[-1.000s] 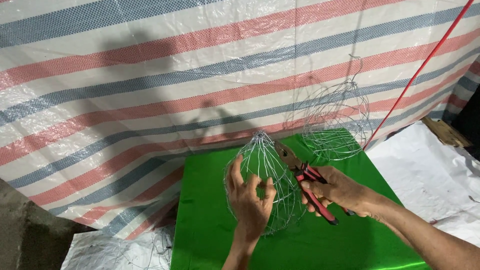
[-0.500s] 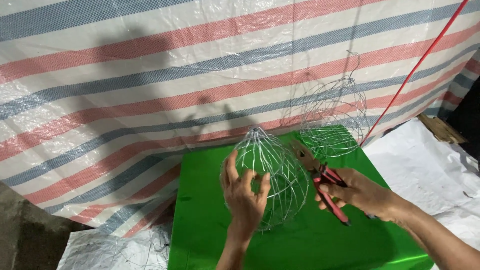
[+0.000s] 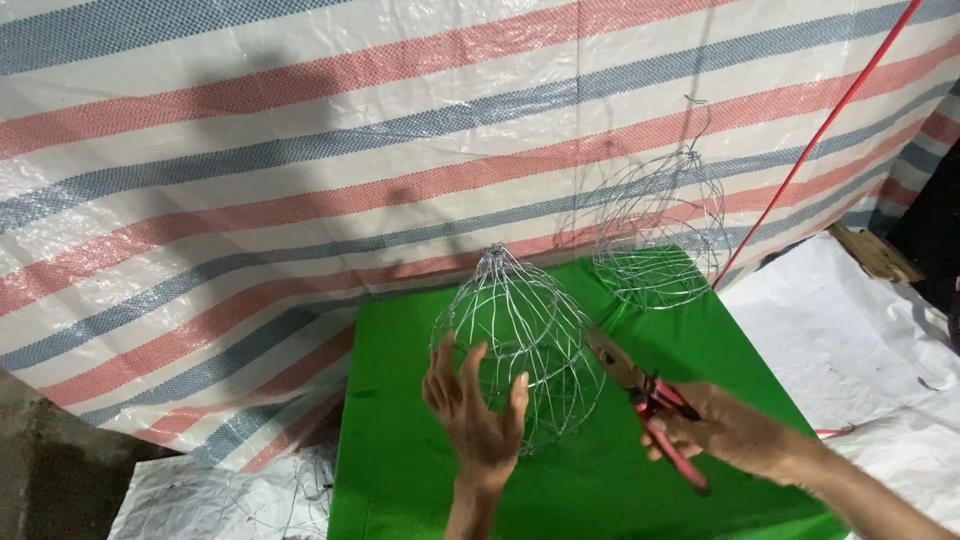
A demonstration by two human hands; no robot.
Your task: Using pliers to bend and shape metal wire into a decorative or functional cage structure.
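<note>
A striped tarpaulin (image 3: 300, 180) in white, red and blue fills the upper frame as a backdrop; a green counter (image 3: 400, 470) sits at lower centre, with white plastic sheeting (image 3: 850, 330) to the right and more at lower left.

Right hand (image 3: 725, 430), lower right of frame: grip closed around the red handles of a pair of pliers (image 3: 650, 405). The metal nose of the pliers points up-left and reaches the lower right side of the near wire cage; whether the nose is pinching a wire cannot be told.

Left hand (image 3: 475, 410), lower centre: fingers spread apart, palm turned toward the cage, fingertips against its left and front wires. It steadies the cage with an open grip rather than clamping it.

Wire cage (image 3: 520, 330), centre of frame: bell-shaped frame of thin silver wire, ribs gathered into a twisted knot at the top, ringed by horizontal hoops. It stands upright on the green counter, between the two hands.

Second wire cage (image 3: 660, 240), upper right of centre: same shape, at the far edge of the counter, with a long wire stem rising from its top. Well apart from both hands.

A red cord (image 3: 820, 130) runs diagonally from the top right corner down toward the far right corner of the counter, passing just right of the second cage.
</note>
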